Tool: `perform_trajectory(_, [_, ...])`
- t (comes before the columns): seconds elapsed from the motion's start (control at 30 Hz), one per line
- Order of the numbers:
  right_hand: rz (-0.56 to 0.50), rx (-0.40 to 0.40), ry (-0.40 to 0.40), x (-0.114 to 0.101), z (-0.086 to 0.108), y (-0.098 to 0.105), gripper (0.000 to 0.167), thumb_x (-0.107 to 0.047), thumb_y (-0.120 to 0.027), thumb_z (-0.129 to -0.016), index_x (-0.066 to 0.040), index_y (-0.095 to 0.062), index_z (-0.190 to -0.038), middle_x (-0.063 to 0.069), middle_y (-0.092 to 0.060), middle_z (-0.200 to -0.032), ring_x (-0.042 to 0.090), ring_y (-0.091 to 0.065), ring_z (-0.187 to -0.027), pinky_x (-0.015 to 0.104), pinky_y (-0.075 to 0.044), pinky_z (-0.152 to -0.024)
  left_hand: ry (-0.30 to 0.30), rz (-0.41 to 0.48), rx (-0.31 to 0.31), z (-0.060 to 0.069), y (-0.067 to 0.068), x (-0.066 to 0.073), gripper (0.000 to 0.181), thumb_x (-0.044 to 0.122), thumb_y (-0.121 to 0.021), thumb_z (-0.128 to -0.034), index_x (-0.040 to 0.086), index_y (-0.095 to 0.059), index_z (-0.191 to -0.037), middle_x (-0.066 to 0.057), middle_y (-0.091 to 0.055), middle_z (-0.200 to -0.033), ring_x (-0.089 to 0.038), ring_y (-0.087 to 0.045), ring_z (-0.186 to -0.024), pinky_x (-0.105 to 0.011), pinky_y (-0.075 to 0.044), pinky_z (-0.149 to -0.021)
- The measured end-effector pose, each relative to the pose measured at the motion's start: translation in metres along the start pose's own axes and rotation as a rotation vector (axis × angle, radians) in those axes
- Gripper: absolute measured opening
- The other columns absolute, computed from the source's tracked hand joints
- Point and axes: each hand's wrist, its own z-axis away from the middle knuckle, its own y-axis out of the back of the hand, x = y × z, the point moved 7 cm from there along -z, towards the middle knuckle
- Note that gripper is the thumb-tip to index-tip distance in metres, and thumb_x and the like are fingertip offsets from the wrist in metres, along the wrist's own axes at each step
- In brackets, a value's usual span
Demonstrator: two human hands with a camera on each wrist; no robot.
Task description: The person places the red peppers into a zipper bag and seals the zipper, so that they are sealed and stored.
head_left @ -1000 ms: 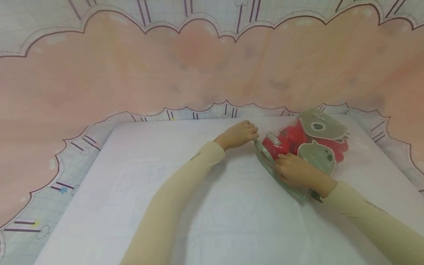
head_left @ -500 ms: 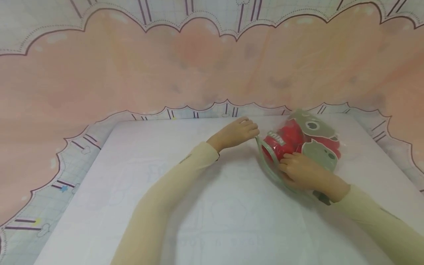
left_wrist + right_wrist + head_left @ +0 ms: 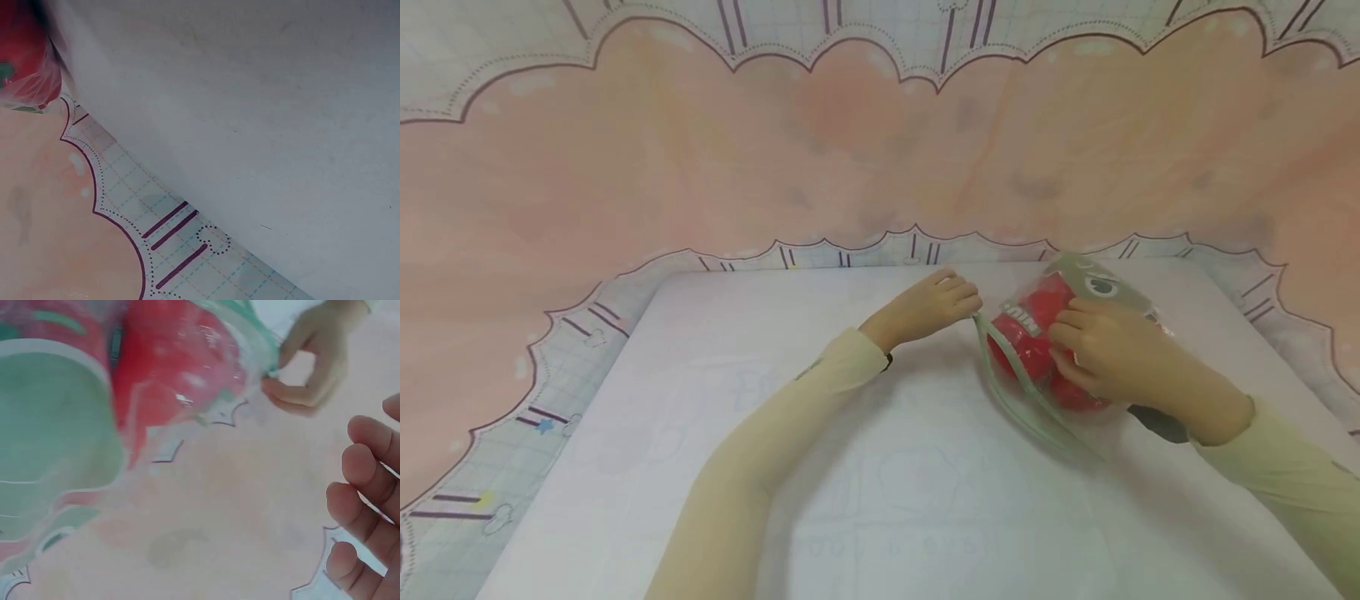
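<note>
A clear plastic zip bag (image 3: 1101,287) with green printed animal shapes lies at the right of the white table, holding glossy red contents (image 3: 1026,337) whose kind I cannot tell. My left hand (image 3: 928,308) pinches the corner of its green zip edge (image 3: 1011,400); the right wrist view shows this pinch of thumb and finger too. The two strips of that edge stand apart along the bag's mouth. Over the bag is my right hand (image 3: 1120,354), its loosely bent fingers (image 3: 359,465) apart from the plastic in the right wrist view. The left wrist view catches only a bag part (image 3: 28,59).
The white tabletop (image 3: 880,500) bears faint printed outlines. Behind it hangs a peach cloth (image 3: 775,167) with scalloped, checkered borders that also run along the table's left and right edges.
My right hand has left the bag's zip edge and moved right, over the printed part. The zip strips have spread wider. My left hand keeps its corner, nearly still.
</note>
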Motion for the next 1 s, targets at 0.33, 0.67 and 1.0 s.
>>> perform_trajectory(0.33, [0.071, -0.009, -0.125, -0.010, -0.023, -0.021, 0.024, -0.022, -0.067, -0.080, -0.002, -0.067, -0.093, 0.013, -0.069, -0.088, 0.031, -0.062, -0.086, 0.045, -0.053, -0.081, 0.017, -0.003, 0.113, -0.001, 0.015, 0.006, 0.017, 0.028, -0.049, -0.0965, 0.014, -0.057, -0.102, 0.001, -0.063, -0.101, -0.015, -0.059, -0.096, -0.028, -0.044, -0.093])
perform_trajectory(0.67, [0.195, 0.067, -0.149, -0.018, -0.034, -0.048, 0.023, -0.023, -0.069, -0.079, -0.002, -0.061, -0.073, 0.011, -0.059, -0.067, 0.029, -0.056, -0.070, 0.038, -0.045, -0.061, 0.016, 0.017, 0.161, -0.002, 0.027, 0.012, 0.016, 0.026, -0.051, -0.0949, 0.012, -0.059, -0.095, 0.002, -0.065, -0.093, -0.013, -0.061, -0.092, -0.027, -0.045, -0.094])
perform_trajectory(1.0, [0.201, 0.062, -0.200, -0.019, -0.032, -0.055, 0.027, -0.026, -0.068, -0.080, -0.001, -0.062, -0.075, 0.012, -0.060, -0.068, 0.029, -0.057, -0.071, 0.037, -0.046, -0.061, -0.045, 0.009, 0.123, -0.003, 0.040, 0.015, 0.018, 0.004, -0.049, -0.0952, 0.013, -0.063, -0.100, 0.003, -0.067, -0.098, -0.012, -0.062, -0.095, -0.027, -0.046, -0.095])
